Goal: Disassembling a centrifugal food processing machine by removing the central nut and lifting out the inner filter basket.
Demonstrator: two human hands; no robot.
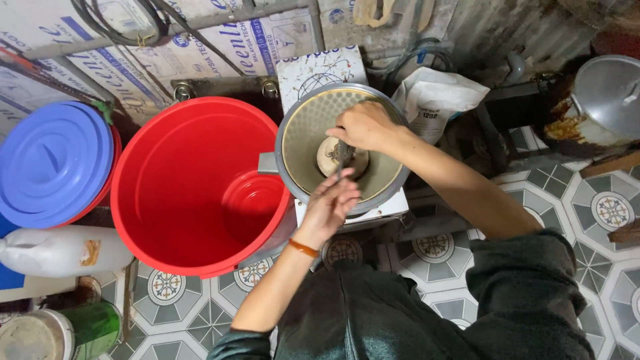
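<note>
A round metal grinder bowl [303, 143] sits on a white machine base, with a pale stone hub [328, 155] at its centre. My right hand [363, 125] reaches over the bowl from the right and grips a dark metal tool [343, 155] standing on the hub. My left hand [331, 202] comes up from below, fingers curled around the lower end of the same tool at the bowl's near rim. An orange band circles my left wrist.
A large red bucket [180, 187] stands left of the grinder under its spout. Further left are a blue lid [53, 160] on a red tub, a white jug [63, 250] and a green can [93, 327]. A metal pot lid [610, 93] lies far right. Patterned floor tiles.
</note>
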